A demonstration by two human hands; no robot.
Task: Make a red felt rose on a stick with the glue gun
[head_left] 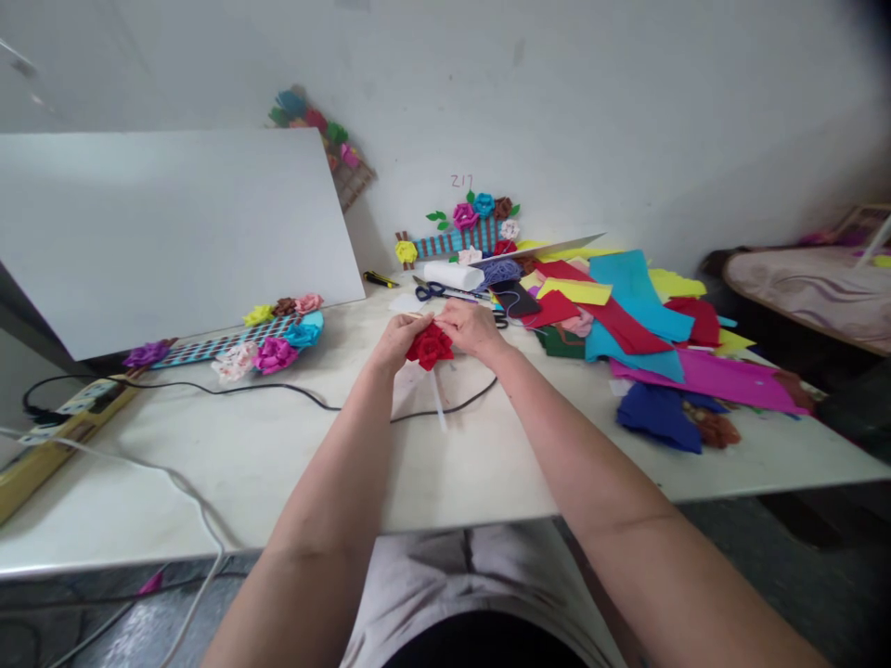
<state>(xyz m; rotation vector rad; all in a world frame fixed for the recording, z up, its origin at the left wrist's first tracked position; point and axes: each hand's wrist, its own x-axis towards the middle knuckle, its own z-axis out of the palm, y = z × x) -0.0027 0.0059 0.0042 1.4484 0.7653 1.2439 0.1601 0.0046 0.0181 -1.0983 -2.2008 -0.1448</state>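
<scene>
A red paper flower (432,347) is held up between both hands above the middle of the table. My left hand (402,340) grips it from the left, fingers closed and the thumb at its upper edge. My right hand (470,327) pinches at its upper right, also closed. Below the flower a pale, thin strip (440,401) points down toward the table; whether it is attached to the flower I cannot tell. Dark-handled scissors (432,291) lie just beyond my hands, beside a white roll (454,276).
Coloured crepe paper (637,297) is heaped on the right. A guitar-shaped flower craft (243,339) lies left, another (459,239) leans on the wall. A black cable (278,386) crosses the table (209,482) from a power strip (76,417). A white board (167,232) stands behind.
</scene>
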